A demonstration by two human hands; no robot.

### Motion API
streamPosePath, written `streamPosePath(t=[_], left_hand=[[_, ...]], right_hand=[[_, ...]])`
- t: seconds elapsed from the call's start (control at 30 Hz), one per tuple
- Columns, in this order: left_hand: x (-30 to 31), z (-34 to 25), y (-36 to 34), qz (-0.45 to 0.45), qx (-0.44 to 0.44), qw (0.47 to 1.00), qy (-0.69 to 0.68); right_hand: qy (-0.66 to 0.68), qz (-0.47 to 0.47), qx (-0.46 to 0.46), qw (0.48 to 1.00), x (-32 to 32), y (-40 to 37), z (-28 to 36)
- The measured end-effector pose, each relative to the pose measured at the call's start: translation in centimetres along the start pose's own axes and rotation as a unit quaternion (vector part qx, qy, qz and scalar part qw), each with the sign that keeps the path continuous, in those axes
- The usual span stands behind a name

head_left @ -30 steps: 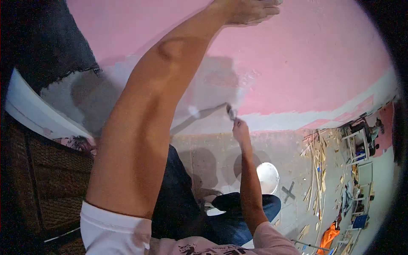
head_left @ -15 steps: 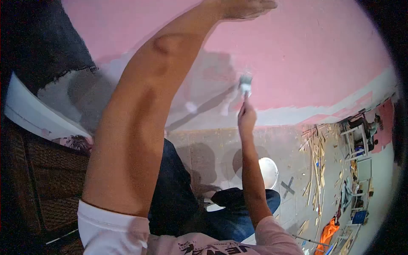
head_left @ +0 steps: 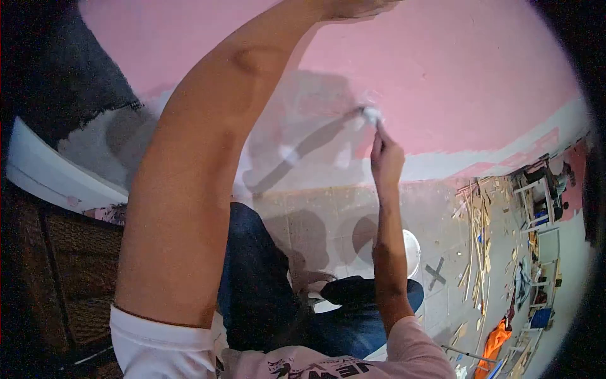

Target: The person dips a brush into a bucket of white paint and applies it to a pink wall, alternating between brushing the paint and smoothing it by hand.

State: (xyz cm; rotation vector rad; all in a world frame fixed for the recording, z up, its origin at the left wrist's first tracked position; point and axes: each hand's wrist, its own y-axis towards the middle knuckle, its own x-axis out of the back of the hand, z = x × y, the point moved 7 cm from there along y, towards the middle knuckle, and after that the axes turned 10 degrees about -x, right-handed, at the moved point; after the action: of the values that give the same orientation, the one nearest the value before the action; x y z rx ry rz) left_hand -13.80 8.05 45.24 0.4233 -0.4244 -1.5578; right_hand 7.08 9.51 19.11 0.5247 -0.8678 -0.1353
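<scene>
My right hand [head_left: 387, 158] is closed around the handle of a paintbrush [head_left: 372, 116]. The brush head meets the wall where white paint borders pink, and its bristles are blurred. At the top edge of the view, my left hand [head_left: 356, 7] lies against the pink wall [head_left: 467, 82], its fingers stretched out and partly cut off by the frame. Nothing shows in that hand. White paint [head_left: 344, 155] covers the wall's lower strip, with shadows of the arm and brush across it.
A white bucket [head_left: 411, 252] stands on the tiled floor beside my right forearm. Wood strips [head_left: 478, 246] and scraps litter the floor at right, near an orange cloth [head_left: 494, 344]. Dark woven panels [head_left: 76, 271] stand at left, below a black-painted wall patch [head_left: 63, 69].
My right hand and the brush have moved up and to the right along the wall. The view has shifted slightly; my left hand stays against the wall, nearer the top edge.
</scene>
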Motion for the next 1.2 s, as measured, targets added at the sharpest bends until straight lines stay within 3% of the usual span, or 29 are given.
streamPosePath(t=[0.13,0.2,0.27,0.3,0.4,0.47,0.57,0.7,0.8,0.9,1.0,1.03,1.1,1.17,1.2], left_hand=[[-0.1,0.1,0.1,0.023,0.009,1.000,-0.004],[0.3,-0.1,0.3,0.030,0.006,1.000,-0.004],[0.5,-0.1,0.4,0.034,-0.008,0.999,0.001],[0.6,0.0,0.5,0.031,-0.007,0.999,0.003],[0.6,-0.2,0.4,0.026,0.001,1.000,0.006],[0.2,0.1,0.4,0.022,0.002,1.000,0.011],[0.2,0.1,0.5,0.040,-0.004,0.999,0.013],[0.3,0.1,0.6,0.054,-0.001,0.999,0.005],[0.6,-0.3,1.1,0.091,0.000,0.996,-0.016],[0.5,-0.4,1.4,0.127,-0.005,0.992,-0.026],[0.2,-0.5,1.6,0.135,0.007,0.990,-0.039],[0.0,-0.5,1.7,0.134,0.012,0.990,-0.039],[0.0,-0.6,1.9,0.141,0.020,0.989,-0.038],[0.2,-1.1,2.4,0.155,0.020,0.987,-0.037],[0.2,-1.3,2.3,0.155,0.026,0.987,-0.039]], right_hand=[[0.164,-0.121,0.056,0.977,6.3,0.3,4.4],[0.125,-0.119,0.045,0.984,6.6,0.4,4.4],[0.133,-0.147,0.079,0.977,4.1,0.2,2.7],[0.070,-0.123,0.052,0.989,1.4,-0.2,1.0],[0.071,-0.012,0.058,0.996,-9.8,-5.4,-7.3],[-0.073,0.089,0.017,0.993,-16.6,-9.8,-14.4],[-0.123,0.239,-0.091,0.959,-22.1,-18.2,-22.5],[-0.085,0.298,-0.207,0.928,-21.8,-27.5,-27.6],[-0.050,0.273,-0.281,0.919,-20.4,-30.9,-30.4],[0.020,0.232,-0.434,0.870,-16.6,-32.1,-31.0],[-0.067,0.121,-0.242,0.960,-23.6,-38.5,-44.5],[0.096,0.132,-0.437,0.885,-23.6,-40.2,-46.6],[0.144,0.143,-0.418,0.885,-24.4,-43.8,-48.3],[0.106,0.196,-0.525,0.821,-29.4,-49.1,-55.4],[0.122,0.183,-0.471,0.854,-29.5,-50.1,-54.8]])
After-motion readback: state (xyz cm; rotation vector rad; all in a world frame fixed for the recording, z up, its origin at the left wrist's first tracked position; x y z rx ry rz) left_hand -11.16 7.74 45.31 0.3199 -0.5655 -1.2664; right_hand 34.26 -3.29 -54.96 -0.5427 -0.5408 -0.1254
